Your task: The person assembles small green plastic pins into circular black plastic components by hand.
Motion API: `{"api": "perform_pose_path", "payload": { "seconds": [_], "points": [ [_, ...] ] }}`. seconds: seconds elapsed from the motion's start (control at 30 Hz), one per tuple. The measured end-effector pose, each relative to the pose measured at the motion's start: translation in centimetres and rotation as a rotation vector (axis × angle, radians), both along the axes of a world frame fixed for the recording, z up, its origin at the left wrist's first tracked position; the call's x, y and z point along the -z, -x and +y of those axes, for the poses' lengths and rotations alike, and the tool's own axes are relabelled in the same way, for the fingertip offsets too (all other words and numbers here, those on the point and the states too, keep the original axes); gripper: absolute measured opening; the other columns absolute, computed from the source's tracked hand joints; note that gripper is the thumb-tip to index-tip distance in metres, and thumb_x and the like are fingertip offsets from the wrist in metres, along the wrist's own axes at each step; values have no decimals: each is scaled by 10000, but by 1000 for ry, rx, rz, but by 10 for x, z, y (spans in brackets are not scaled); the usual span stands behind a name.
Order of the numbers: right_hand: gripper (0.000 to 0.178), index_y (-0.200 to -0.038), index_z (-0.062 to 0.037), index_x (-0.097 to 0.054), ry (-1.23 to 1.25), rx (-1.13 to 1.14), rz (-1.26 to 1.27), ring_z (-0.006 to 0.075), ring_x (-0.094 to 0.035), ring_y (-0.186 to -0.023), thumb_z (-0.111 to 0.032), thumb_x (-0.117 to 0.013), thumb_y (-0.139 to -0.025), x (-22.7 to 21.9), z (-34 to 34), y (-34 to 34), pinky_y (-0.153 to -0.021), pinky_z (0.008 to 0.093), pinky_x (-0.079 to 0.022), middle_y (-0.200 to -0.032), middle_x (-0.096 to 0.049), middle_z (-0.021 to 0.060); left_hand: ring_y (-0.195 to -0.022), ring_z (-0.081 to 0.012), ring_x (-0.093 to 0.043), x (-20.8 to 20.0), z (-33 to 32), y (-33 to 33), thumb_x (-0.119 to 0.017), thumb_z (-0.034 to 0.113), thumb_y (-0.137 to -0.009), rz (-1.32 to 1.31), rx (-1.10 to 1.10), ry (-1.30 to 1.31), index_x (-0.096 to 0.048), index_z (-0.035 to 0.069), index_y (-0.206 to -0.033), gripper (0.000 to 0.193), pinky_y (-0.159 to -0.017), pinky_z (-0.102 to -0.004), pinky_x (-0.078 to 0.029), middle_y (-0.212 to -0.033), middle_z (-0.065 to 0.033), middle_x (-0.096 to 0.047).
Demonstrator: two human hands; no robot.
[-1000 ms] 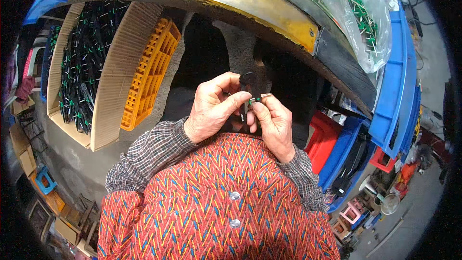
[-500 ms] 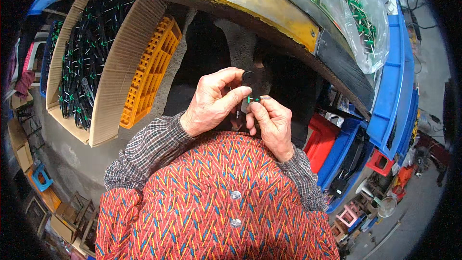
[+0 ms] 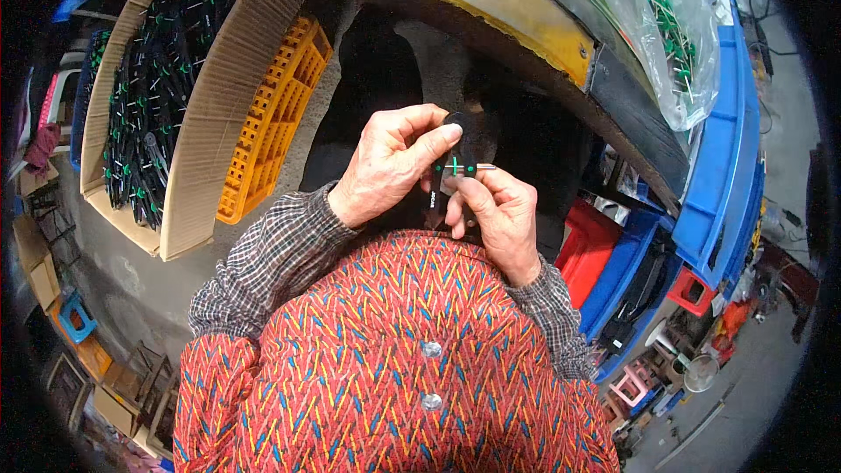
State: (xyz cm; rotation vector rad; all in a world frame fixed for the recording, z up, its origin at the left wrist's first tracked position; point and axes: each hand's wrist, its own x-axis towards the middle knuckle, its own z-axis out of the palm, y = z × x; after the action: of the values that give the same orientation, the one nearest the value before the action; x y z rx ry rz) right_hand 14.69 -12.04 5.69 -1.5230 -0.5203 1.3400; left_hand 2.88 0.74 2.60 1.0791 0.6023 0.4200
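In front of my chest is a black drawing compass (image 3: pixel 455 123) with a round head and two legs. My left hand (image 3: pixel 385 166) pinches it just under the head, thumb on the near side. A thin metal rod (image 3: pixel 487 166) with a small green wheel (image 3: pixel 455 165) lies across the legs, and green dots show where it meets them. With thumb and fingers closed, my right hand (image 3: pixel 499 215) grips the compass's lower right part, just below the rod. One leg, bearing white print, points down toward my patterned red garment. The other leg's lower end is hidden by my right fingers.
At left stands a cardboard box (image 3: pixel 197 127) full of black and green compasses, beside an orange plastic crate (image 3: pixel 279 123). A workbench edge (image 3: pixel 491 0) curves ahead. A clear bag (image 3: pixel 701 79) of green-wheeled rods sits at upper right, near blue bins (image 3: pixel 723 149) and a red container (image 3: pixel 589 250).
The rod has moved into place across both compass legs, with its green wheel between them. My right hand has shifted slightly, and the view has tilted a little.
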Motion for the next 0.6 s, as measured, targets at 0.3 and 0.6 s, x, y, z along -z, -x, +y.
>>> {"api": "perform_pose_path", "payload": {
  "seconds": [0.3,0.6],
  "points": [
    [206,-949,6,-647,-68,-52,-156,40,-551,-617,-193,-649,-897,4,10,-10,-550,176,-429,-712,-616,0,-538,-12,-524,4,1,0,-587,197,-936,-20,38,28,-629,16,-878,195,-453,-170,-419,-688,27,-594],
    [202,-1051,25,-612,-21,-12,32,93,-645,-767,-42,-647,-864,3,15,-9,-639,214,-520,-878,-687,73,-525,-13,-516,9,-1,-1,-594,181,-930,-3,12,-33,-633,-3,-894,192,-445,-171,-414,-685,20,-594]
  ]
}}
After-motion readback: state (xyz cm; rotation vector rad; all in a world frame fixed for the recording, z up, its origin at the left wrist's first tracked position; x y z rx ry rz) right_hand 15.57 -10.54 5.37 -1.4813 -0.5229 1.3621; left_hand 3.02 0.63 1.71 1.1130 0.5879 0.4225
